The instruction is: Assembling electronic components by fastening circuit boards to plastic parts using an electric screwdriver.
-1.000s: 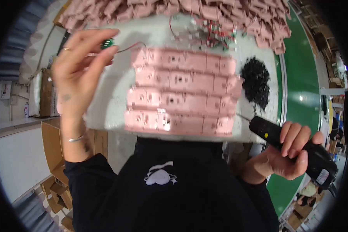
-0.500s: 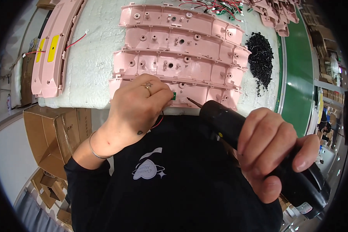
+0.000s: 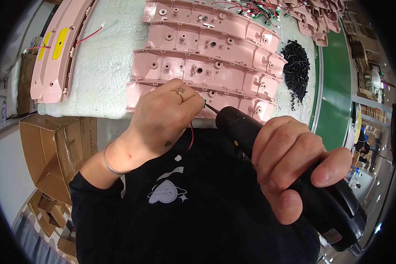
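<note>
L hand (image 3: 169,108) is pinching green board (image 3: 205,102) at pink shell (image 3: 246,104), R hand (image 3: 290,163) is gripping black screwdriver (image 3: 236,126); prob. fastening, next move is needing steady aim

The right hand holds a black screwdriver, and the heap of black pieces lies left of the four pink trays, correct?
Wrong side: the heap of black pieces lies right of the four pink trays, as the head view shows. The right hand does hold a black screwdriver.
</note>
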A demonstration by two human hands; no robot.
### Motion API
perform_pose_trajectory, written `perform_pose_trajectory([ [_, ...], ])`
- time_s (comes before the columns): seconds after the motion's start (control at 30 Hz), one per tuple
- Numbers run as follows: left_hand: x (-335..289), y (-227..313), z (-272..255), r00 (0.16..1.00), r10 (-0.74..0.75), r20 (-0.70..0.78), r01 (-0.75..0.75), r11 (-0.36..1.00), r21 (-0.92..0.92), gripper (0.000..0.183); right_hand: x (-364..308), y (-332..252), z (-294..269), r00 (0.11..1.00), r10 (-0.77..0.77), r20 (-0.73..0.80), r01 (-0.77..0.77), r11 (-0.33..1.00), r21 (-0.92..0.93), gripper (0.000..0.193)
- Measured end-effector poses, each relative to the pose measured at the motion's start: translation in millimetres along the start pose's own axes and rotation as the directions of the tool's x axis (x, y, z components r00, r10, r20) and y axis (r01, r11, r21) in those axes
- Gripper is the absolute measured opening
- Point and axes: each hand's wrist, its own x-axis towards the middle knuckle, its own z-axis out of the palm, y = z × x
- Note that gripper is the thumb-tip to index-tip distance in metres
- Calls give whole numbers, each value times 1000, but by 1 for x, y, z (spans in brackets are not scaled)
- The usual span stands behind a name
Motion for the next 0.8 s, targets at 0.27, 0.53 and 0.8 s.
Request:
perform_pose_trajectory([
  [0.27,4,-2,0,1000,22,-23,-24,992,-126,17,14,-2,7,986,142,92,-137,989,-64,31],
  [0.53,14,2,-8,999,40,35,-38,998,-54,17,14,28,22,975,-140,-172,155,985,78,11],
  [0.8,13,7,-2,999,42,0,-42,998,-47,20,15,4,16,974,-51,-220,51,999,-4,11],
])
